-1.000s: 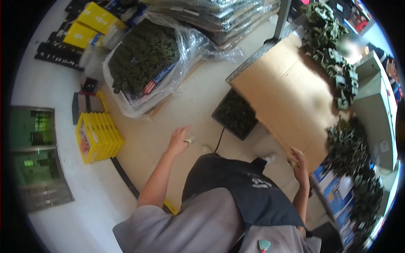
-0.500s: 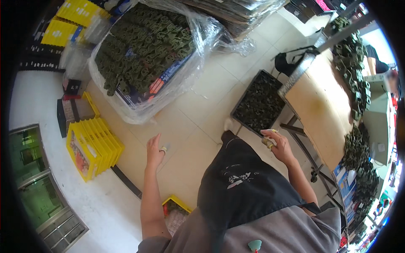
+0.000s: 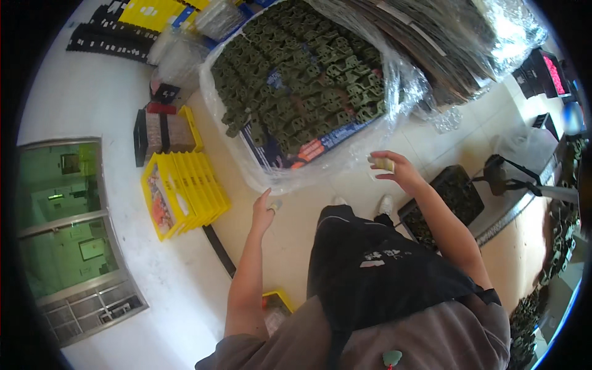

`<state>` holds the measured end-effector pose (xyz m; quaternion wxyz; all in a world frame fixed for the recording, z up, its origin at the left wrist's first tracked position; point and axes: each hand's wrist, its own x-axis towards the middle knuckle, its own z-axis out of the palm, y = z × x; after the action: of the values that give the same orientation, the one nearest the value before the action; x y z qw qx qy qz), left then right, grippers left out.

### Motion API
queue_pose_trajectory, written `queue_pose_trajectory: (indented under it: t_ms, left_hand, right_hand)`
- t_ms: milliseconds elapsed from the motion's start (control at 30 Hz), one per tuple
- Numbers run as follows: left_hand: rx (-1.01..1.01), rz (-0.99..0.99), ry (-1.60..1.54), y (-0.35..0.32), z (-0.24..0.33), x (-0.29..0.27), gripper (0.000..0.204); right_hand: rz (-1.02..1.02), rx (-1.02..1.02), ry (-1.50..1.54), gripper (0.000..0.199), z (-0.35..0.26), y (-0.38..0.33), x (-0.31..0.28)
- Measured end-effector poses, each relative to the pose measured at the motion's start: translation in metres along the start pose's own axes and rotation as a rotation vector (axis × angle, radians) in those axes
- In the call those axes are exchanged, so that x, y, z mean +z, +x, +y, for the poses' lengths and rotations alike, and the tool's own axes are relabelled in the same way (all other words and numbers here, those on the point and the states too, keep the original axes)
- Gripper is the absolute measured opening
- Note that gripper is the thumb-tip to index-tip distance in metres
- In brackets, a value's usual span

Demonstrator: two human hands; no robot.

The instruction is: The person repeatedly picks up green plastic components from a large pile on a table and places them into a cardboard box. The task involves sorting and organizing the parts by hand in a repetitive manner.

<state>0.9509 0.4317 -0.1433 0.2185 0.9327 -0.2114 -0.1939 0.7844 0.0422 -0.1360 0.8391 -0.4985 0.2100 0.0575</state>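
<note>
On the far left of the left hand there is a window (image 3: pixel 61 228) in the white wall. Nearer to this hand, to its left, yellow crates (image 3: pixel 182 191) stand on the floor (image 3: pixel 296 216), and some dark boxes (image 3: pixel 161 131) are behind them. The left hand (image 3: pixel 264 213) is held out over the floor with the fingers loosely bent, and a small pale piece (image 3: pixel 275 204) sits at its fingertips; if the hand really pinches it, the picture does not show clearly. Just ahead of both hands, a big clear plastic bag (image 3: pixel 308 92) is full of dark green parts (image 3: pixel 296 68), and it rests on the floor. The right hand (image 3: pixel 394 169) is raised close to the edge of this bag and grasps a small pale object (image 3: pixel 383 163) between the fingers. To the right of this hand, a dark tray (image 3: pixel 453 197) with more dark parts lies on the floor, near the person's white shoes (image 3: pixel 385 203).
</note>
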Motion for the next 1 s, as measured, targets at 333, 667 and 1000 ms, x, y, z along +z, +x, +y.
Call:
queue_pose_trajectory:
  t_ms: [333,667,1000]
  left_hand:
    - [0.255,-0.086,0.085,0.351,0.016,0.042,0.056]
    - [0.222,-0.263,0.66,0.641,0.006,0.104,0.081]
    - [0.278,-0.47,0.778,0.682,0.015,0.117,0.073]
  right_hand:
    - [0.564,0.457,0.637,0.031,0.196,0.231,0.037]
    - [0.94,0.346,0.869,0.066,0.228,0.36,0.036]
    - [0.988,0.047,0.945,0.041,0.21,0.395,0.023]
